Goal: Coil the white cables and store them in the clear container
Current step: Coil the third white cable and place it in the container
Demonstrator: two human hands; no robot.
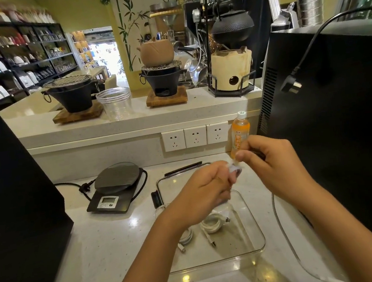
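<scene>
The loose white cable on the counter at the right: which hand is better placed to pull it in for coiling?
Probably the right hand. The loose white cable runs beside and under the right forearm, while the left hand is over the clear container, farther from it.

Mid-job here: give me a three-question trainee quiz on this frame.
1. True or false: a coiled white cable already lies in the clear container.
2. What stands left of the container? A) kitchen scale B) laptop C) kettle
3. Which hands hold the small white item above the container?

Key: 1 true; 2 A; 3 both, the left hand and the right hand.
</scene>
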